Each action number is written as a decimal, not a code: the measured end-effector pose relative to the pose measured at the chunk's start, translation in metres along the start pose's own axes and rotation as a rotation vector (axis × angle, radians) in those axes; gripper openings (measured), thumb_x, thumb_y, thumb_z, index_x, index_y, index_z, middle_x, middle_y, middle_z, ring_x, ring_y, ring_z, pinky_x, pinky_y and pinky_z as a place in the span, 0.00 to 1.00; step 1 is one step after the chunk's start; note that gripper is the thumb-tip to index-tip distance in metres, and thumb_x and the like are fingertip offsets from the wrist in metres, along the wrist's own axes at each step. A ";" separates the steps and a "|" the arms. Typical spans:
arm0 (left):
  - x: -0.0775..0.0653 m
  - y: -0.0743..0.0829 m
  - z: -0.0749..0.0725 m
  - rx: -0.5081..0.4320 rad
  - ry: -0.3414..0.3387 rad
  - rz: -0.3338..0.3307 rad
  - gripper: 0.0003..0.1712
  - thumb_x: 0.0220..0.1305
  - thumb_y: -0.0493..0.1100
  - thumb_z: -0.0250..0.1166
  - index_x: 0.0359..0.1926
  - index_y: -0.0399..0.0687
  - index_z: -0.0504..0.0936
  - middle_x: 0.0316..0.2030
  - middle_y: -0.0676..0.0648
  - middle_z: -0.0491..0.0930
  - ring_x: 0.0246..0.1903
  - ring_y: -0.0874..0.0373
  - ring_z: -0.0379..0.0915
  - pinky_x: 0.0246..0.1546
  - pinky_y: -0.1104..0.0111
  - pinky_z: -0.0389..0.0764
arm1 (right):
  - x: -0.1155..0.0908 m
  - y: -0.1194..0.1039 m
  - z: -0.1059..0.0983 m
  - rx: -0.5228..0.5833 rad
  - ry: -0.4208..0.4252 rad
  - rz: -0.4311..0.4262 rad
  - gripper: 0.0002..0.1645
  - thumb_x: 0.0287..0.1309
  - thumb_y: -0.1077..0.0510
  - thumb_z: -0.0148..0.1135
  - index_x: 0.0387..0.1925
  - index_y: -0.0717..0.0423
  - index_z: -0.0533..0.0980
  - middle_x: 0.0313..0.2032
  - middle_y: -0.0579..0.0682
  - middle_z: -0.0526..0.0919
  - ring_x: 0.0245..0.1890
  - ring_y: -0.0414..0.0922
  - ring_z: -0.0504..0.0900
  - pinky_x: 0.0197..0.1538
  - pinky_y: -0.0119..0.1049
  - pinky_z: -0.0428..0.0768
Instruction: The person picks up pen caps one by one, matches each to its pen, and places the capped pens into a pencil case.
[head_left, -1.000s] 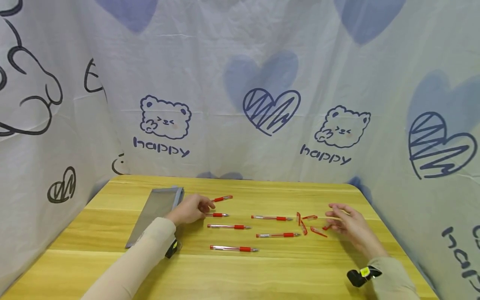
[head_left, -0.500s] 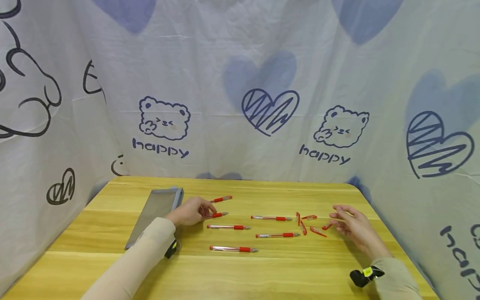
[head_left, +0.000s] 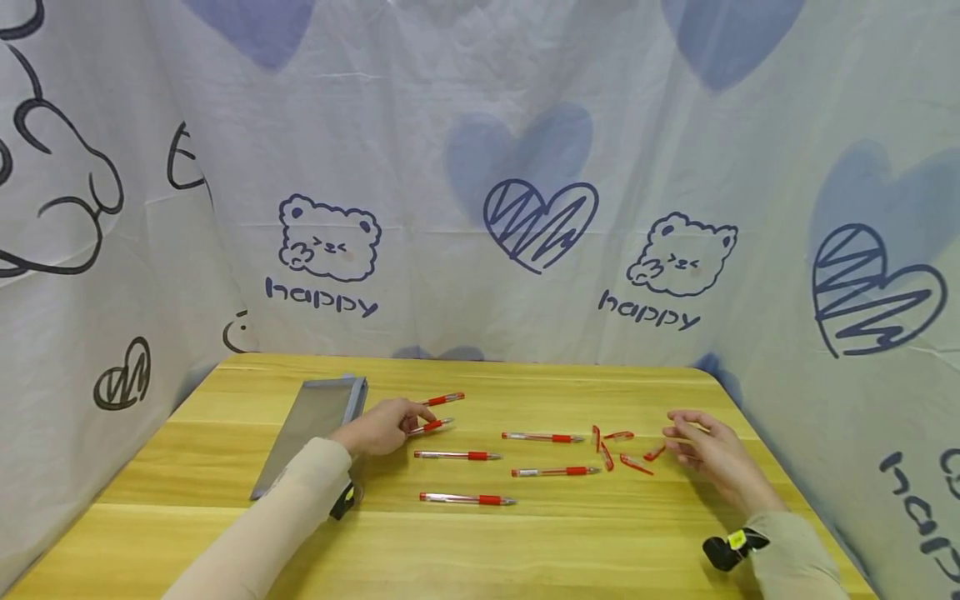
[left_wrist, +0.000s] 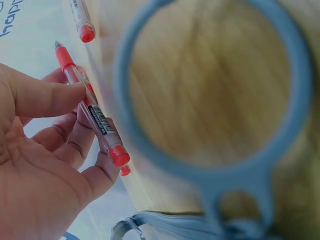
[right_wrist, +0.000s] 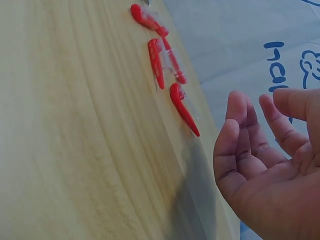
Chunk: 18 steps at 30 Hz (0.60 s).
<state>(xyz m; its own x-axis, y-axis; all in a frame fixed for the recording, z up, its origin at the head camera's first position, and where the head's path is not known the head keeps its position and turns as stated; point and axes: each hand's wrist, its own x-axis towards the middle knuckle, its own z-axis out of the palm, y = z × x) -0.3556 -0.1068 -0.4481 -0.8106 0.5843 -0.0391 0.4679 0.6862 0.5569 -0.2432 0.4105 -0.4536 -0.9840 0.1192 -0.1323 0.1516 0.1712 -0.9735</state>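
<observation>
White cloth (head_left: 420, 125) with printed hearts and bears, and before it a wooden table (head_left: 570, 550) with red pens and loose caps (head_left: 637, 463). Changed within the last second: the pen (head_left: 431, 427) at the left hand (head_left: 382, 427), first almost level with the table, now tilted, with its tip raised. Meaning for the work, by judgement: pen no longer only touched, but taken and on its way up. Thumb and fingers narrow around its clear barrel, in the left wrist view plainly a pinch, with part of a second pen visible behind. Also changed: the right hand (head_left: 708, 457), drawn slightly away to the right from the caps, with the nearest cap now fully in view; fingers softly bent and well apart from the thumb, holding nothing. As for containers: left of the left hand, a gray pouch (head_left: 306, 433), lying flat, with a blue ring (left_wrist: 272, 150) large and blurred near its zipped edge; contents not possible to tell. Five loose caps, without any pen tip inside. Between the hands, four pens with bare tips; beyond the left hand, a far pen (head_left: 444, 400), red at both ends, probably with cap on.
</observation>
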 end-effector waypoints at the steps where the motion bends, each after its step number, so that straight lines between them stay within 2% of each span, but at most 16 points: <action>1: 0.000 0.000 0.000 -0.001 0.001 -0.003 0.36 0.59 0.17 0.50 0.61 0.45 0.87 0.40 0.46 0.81 0.38 0.56 0.70 0.47 0.59 0.72 | 0.000 0.000 0.000 -0.009 -0.001 0.000 0.16 0.85 0.52 0.52 0.64 0.53 0.73 0.40 0.35 0.86 0.40 0.31 0.88 0.40 0.29 0.84; 6: -0.003 0.003 -0.002 -0.024 0.004 0.002 0.35 0.59 0.17 0.50 0.61 0.43 0.87 0.39 0.44 0.81 0.38 0.55 0.70 0.46 0.60 0.72 | 0.002 0.003 0.000 -0.106 -0.012 -0.009 0.24 0.84 0.53 0.53 0.68 0.65 0.71 0.39 0.37 0.86 0.37 0.32 0.86 0.38 0.29 0.83; 9: -0.006 0.004 -0.004 -0.051 0.005 0.007 0.35 0.61 0.17 0.50 0.61 0.44 0.87 0.41 0.43 0.83 0.39 0.55 0.71 0.46 0.61 0.74 | 0.002 0.002 0.003 -0.189 -0.036 -0.026 0.27 0.84 0.54 0.52 0.69 0.72 0.68 0.39 0.41 0.86 0.33 0.33 0.83 0.34 0.29 0.80; 13: -0.011 0.005 -0.006 -0.095 0.005 0.029 0.34 0.62 0.18 0.51 0.62 0.43 0.86 0.44 0.41 0.85 0.41 0.54 0.75 0.48 0.61 0.77 | -0.001 0.000 0.009 -0.314 -0.073 -0.062 0.26 0.84 0.55 0.52 0.68 0.73 0.70 0.42 0.49 0.87 0.32 0.36 0.81 0.29 0.32 0.75; 18: -0.018 0.006 -0.006 -0.162 0.007 0.050 0.32 0.63 0.18 0.51 0.64 0.40 0.84 0.47 0.38 0.85 0.45 0.50 0.79 0.49 0.61 0.81 | -0.003 -0.003 0.019 -0.405 -0.104 -0.118 0.23 0.83 0.57 0.54 0.65 0.73 0.74 0.45 0.58 0.89 0.35 0.40 0.84 0.32 0.33 0.81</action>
<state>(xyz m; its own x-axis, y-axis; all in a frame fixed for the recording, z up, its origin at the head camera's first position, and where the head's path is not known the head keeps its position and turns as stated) -0.3399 -0.1158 -0.4388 -0.7904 0.6126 -0.0019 0.4456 0.5771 0.6844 -0.2423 0.3913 -0.4539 -0.9978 -0.0198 -0.0629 0.0417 0.5498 -0.8343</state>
